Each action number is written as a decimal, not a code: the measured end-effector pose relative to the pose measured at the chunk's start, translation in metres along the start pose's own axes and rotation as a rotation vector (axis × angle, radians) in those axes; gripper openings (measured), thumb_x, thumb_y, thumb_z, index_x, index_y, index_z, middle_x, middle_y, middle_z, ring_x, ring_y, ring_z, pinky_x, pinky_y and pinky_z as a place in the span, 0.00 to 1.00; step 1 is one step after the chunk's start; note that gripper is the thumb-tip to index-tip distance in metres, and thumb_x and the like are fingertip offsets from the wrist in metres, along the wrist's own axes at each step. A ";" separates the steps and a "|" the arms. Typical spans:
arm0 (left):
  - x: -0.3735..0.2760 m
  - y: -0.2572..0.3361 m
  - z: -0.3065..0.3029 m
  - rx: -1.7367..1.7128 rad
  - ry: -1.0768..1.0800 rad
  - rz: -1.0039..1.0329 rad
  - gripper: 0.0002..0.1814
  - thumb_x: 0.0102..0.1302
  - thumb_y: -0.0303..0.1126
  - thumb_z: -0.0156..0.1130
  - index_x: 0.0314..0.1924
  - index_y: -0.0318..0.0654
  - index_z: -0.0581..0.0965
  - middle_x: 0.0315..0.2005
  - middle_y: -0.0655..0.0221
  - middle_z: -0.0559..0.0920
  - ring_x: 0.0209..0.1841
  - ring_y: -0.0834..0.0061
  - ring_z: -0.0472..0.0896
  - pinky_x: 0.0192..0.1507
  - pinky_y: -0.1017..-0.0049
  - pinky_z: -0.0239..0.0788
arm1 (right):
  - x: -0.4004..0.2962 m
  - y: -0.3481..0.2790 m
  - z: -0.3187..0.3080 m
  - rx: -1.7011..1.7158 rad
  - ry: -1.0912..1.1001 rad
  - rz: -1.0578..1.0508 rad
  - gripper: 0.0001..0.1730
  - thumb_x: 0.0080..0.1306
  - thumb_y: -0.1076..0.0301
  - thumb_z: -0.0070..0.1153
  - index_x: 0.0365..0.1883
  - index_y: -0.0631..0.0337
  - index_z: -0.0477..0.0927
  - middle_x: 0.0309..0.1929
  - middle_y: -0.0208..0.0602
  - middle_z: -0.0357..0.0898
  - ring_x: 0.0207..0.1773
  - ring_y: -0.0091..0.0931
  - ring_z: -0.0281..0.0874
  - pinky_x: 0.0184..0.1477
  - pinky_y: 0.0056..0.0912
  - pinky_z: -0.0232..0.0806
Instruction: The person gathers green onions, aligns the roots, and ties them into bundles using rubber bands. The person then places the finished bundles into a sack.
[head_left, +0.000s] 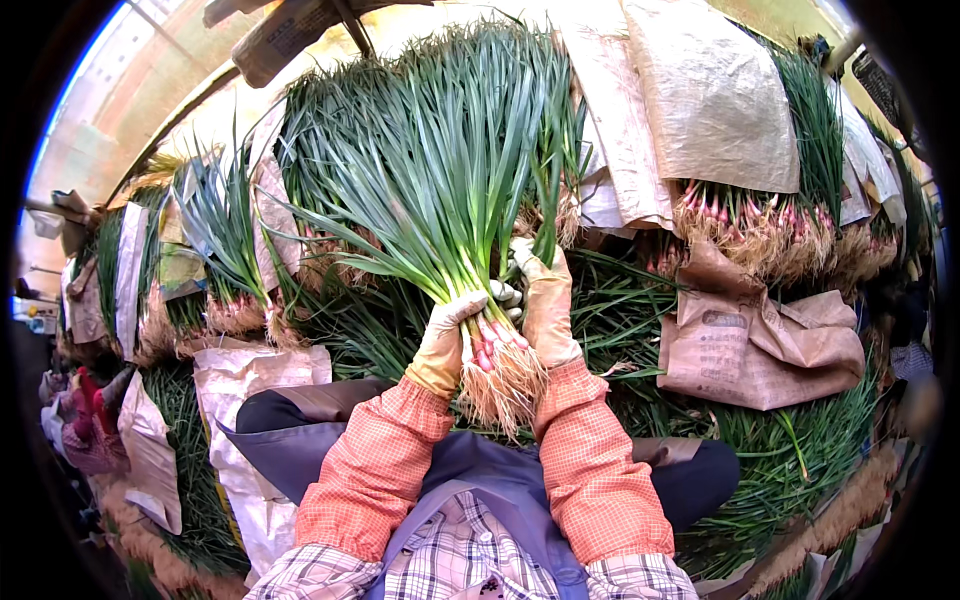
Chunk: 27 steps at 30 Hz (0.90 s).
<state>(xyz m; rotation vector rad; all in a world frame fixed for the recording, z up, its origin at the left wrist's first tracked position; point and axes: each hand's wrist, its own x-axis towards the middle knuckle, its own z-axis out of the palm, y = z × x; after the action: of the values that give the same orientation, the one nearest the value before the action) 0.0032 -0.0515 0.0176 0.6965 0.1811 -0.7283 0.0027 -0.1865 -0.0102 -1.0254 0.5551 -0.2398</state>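
A bunch of spring onions (491, 337) with pink bulbs and pale, stringy roots is held upright in front of my lap. My left hand (441, 334), in a stained glove, grips its stems just above the bulbs. Grey-white glove fingertips show at the bunch's right side. Close against that side, my right hand (546, 300), also gloved, has its fingers closed around a few green leaves (549, 214). The long leaves of the bunch fan out upward, over the stacked onions behind. The palm sides of both hands are hidden.
Stacked spring onions (450, 75) line the back, some under pale woven sacks (712, 97). A brown paper sack (757, 345) lies at right over loose green leaves (795, 442). Another pale sack (247, 397) is by my left knee. A person in red (90, 420) is at far left.
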 end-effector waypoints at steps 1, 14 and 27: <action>0.000 -0.002 0.000 -0.075 0.072 0.003 0.20 0.63 0.33 0.58 0.49 0.23 0.72 0.37 0.49 0.82 0.36 0.60 0.84 0.39 0.63 0.81 | -0.005 -0.002 0.000 0.478 -0.010 0.234 0.10 0.68 0.66 0.50 0.39 0.64 0.77 0.26 0.32 0.77 0.27 0.25 0.74 0.29 0.28 0.68; -0.037 0.004 -0.021 -0.347 -0.220 -0.269 0.30 0.61 0.35 0.56 0.61 0.27 0.63 0.53 0.45 0.74 0.55 0.47 0.75 0.55 0.51 0.70 | -0.002 0.008 0.001 0.131 -0.292 0.386 0.19 0.70 0.58 0.47 0.49 0.62 0.79 0.28 0.22 0.77 0.24 0.14 0.70 0.24 0.16 0.62; -0.044 -0.002 -0.002 -0.409 -0.075 -0.185 0.19 0.60 0.32 0.57 0.48 0.25 0.72 0.42 0.51 0.78 0.51 0.51 0.77 0.56 0.53 0.71 | -0.001 -0.011 0.004 0.181 -0.291 0.436 0.13 0.68 0.58 0.55 0.43 0.57 0.78 0.26 0.20 0.72 0.18 0.12 0.60 0.20 0.12 0.54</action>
<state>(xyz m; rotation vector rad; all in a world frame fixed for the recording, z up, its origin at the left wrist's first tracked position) -0.0301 -0.0268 0.0317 0.2639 0.3187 -0.8604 0.0046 -0.1890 0.0015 -0.7246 0.4680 0.2396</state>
